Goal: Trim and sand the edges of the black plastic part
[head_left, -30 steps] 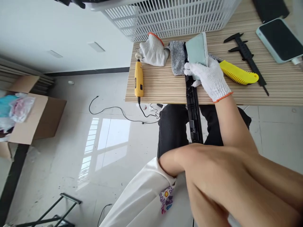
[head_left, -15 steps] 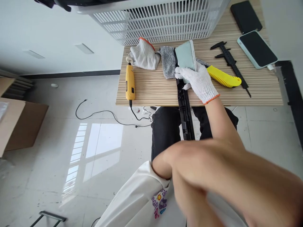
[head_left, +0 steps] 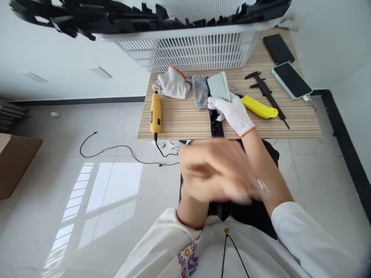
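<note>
we close the fingers of our gloved right hand [head_left: 234, 112] around the near end of a pale green pad [head_left: 218, 85] on the table [head_left: 185, 124], over a black strip [head_left: 216, 128] that runs off the near edge towards our lap. our bare left hand [head_left: 211, 168] is a blur above that strip – its fingers look bent, but we cannot tell whether they pinch anything. left of the pad we have grey cloth [head_left: 199, 92], a white glove [head_left: 174, 83] and a yellow power tool [head_left: 155, 112]; right, a yellow-handled tool [head_left: 259, 107] and black caliper [head_left: 267, 92].
</note>
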### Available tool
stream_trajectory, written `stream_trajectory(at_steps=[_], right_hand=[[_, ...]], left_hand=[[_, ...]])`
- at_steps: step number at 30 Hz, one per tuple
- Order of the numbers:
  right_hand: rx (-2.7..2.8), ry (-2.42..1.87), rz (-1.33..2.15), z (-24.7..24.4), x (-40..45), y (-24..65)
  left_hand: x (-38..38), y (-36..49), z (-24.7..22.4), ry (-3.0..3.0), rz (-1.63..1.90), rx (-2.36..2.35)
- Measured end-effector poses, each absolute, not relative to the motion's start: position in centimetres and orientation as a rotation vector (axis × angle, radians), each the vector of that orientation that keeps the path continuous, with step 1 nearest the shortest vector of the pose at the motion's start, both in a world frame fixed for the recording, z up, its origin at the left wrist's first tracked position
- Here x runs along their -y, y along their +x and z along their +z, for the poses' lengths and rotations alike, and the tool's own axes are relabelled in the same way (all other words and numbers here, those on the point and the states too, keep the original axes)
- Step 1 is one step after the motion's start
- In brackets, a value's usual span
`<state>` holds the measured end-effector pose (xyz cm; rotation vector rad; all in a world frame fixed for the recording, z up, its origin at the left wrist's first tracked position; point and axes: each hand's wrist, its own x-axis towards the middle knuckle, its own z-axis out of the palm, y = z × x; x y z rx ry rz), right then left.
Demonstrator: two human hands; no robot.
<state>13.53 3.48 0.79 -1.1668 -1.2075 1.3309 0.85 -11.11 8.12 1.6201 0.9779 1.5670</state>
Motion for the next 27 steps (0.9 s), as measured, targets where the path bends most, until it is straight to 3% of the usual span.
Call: stream_trajectory(at_steps=[5, 10, 27], right_hand=[[1.23, -1.129, 1.299, 1.0, -3.2, 13.7], [1.209, -1.127, 1.347, 1.1, -3.1, 13.9], [1.274, -1.29, 1.184, 1.8, -3.5, 14.7]], left_hand=[[4.5, 0.2, 4.7, 1.771, 1.368, -1.34], [2.7, -0.6, 1.6, 1.845, 1.049, -1.54], [1.6, -0.2, -0.6, 1.78, 1.131, -1.375]])
